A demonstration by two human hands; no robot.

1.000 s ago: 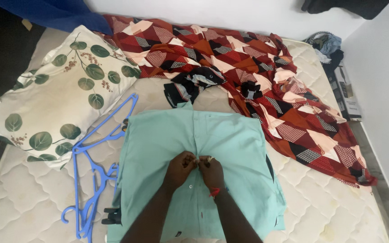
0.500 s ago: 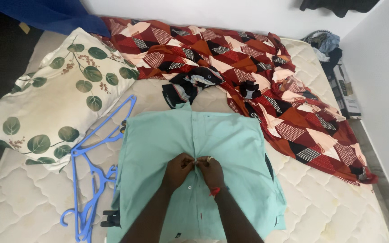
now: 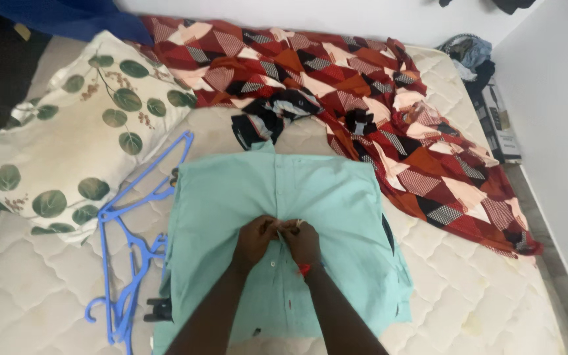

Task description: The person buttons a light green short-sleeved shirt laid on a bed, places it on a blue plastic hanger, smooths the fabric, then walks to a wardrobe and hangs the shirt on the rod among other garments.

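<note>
the mint shirt (image 3: 323,197) lay flat on the mattress (image 3: 481,302) beside blue hangers (image 3: 126,263), while the left hand (image 3: 254,240) and right hand (image 3: 302,242) pinched its button strip closed at mid-chest, apparently to steady a button.

Shirt (image 3: 323,197) on mattress (image 3: 494,309); hangers (image 3: 133,250) left, pillow (image 3: 80,125) behind-left, blanket (image 3: 376,98) behind-right.
</note>
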